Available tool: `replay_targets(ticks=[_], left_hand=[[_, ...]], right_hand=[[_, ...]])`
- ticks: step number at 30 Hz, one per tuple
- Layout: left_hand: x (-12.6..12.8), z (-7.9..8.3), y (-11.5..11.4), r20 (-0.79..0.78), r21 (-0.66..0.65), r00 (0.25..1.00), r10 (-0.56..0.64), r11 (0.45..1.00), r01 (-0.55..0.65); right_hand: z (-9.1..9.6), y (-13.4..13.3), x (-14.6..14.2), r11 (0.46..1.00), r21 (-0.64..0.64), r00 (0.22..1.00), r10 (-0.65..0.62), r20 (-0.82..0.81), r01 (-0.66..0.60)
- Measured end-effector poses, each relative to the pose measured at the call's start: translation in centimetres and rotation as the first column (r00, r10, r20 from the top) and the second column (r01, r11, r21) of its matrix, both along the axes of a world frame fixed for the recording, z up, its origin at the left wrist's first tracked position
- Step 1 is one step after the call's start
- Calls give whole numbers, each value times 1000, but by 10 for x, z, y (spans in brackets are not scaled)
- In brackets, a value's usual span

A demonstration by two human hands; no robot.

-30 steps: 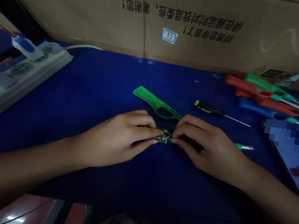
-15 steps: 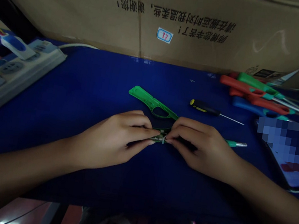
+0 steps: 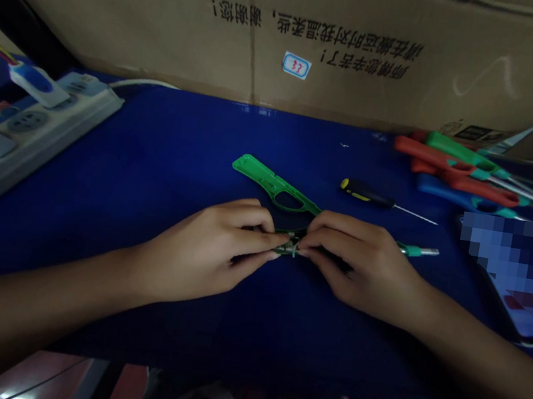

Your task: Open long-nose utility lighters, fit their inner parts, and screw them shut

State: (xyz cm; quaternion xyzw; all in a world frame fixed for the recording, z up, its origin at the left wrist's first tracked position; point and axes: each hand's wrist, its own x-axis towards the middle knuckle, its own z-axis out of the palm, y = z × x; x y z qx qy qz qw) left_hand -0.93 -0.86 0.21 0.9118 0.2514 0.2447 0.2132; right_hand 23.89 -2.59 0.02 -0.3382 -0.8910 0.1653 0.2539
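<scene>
Between my hands lies an opened long-nosed gas lighter [image 3: 285, 248], its small inner parts showing at the fingertips and most of it covered. My left hand [image 3: 219, 242] is closed, its thumb and fingers pinching the lighter's left part. From the other side my right hand [image 3: 358, 258] closes its fingertips on the same lighter; whether a small part is in them is hidden. A metal nozzle with a teal collar [image 3: 423, 252] sticks out beyond the right hand. Just behind my hands rests a loose green shell half [image 3: 269, 183] with a finger loop, its hollow side up.
A black and yellow screwdriver [image 3: 369, 193] lies behind my right hand. Farther right are several red, green and blue lighters [image 3: 458, 166] in a pile and a phone [image 3: 486, 281]. A power strip [image 3: 72, 111] stands left. A cardboard box [image 3: 173, 23] walls the back.
The whole view has shifted slightly, with everything a little farther right in the picture. Both hands keep their hold on the lighter, with hardly any finger movement visible.
</scene>
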Motion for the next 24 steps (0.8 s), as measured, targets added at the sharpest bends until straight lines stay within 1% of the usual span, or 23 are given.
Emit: replay_targets(ticks=[3,9,20,24], left_hand=[[0,1,-1,-4,3,1000,8,1000,-8],[-1,2,1,-19,31,1000,15,999,-15],[-2,0,2,-3,-1,1000,1,1000,-1],[-1,1,2,1,-3,1000,-13,1000,13]], right_hand=[[1,0,0,1000,6,1000,2,9,-2],[3,0,3,1000,-26,1000,-7,-4,7],[0,1,2,999,32,1000,18,-5,-18],[-2,2,1,997,77,1000,29,0,-29]])
